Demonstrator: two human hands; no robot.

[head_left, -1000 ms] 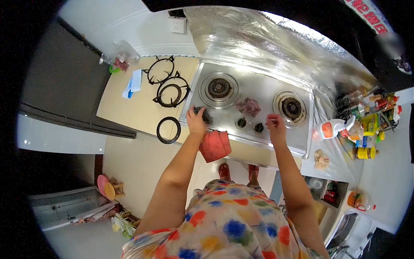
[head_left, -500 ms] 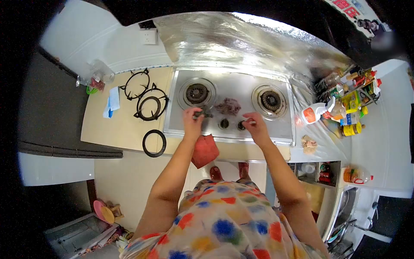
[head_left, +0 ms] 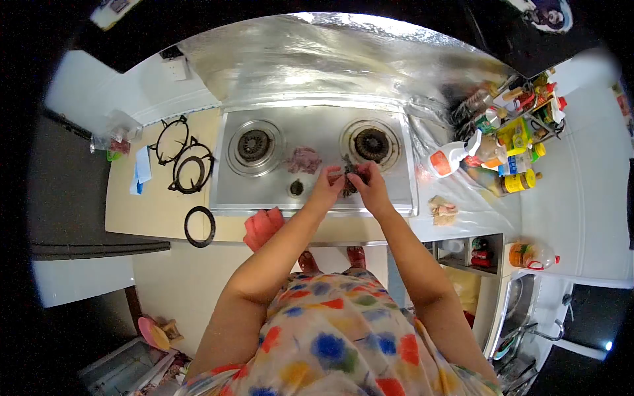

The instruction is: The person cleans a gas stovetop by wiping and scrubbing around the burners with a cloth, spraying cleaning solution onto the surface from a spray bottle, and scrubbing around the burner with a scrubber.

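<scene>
My left hand (head_left: 326, 185) and my right hand (head_left: 371, 187) meet over the front right of the steel gas stove (head_left: 264, 195). Between their closed fingers is a small dark, ragged-looking piece (head_left: 349, 173); its kind is not clear. The right burner (head_left: 372, 144) lies just beyond my right hand. Left of my left hand is a dark stove knob (head_left: 296, 187). A crumpled purplish cloth (head_left: 304, 160) rests between the burners, near the left burner (head_left: 253, 144). At the front edge, beside my left forearm, lies a red cloth (head_left: 263, 228).
Two black pan supports (head_left: 192, 175) and a black ring (head_left: 199, 226) lie on the left counter, with a blue cloth (head_left: 140, 170). To the right are a spray bottle (head_left: 449, 157), a beige rag (head_left: 443, 210) and a rack of bottles (head_left: 522, 142). Foil (head_left: 297, 66) covers the back wall.
My left hand has moved right across the stove, from near the left burner to meet my right hand. The view has shifted right.
</scene>
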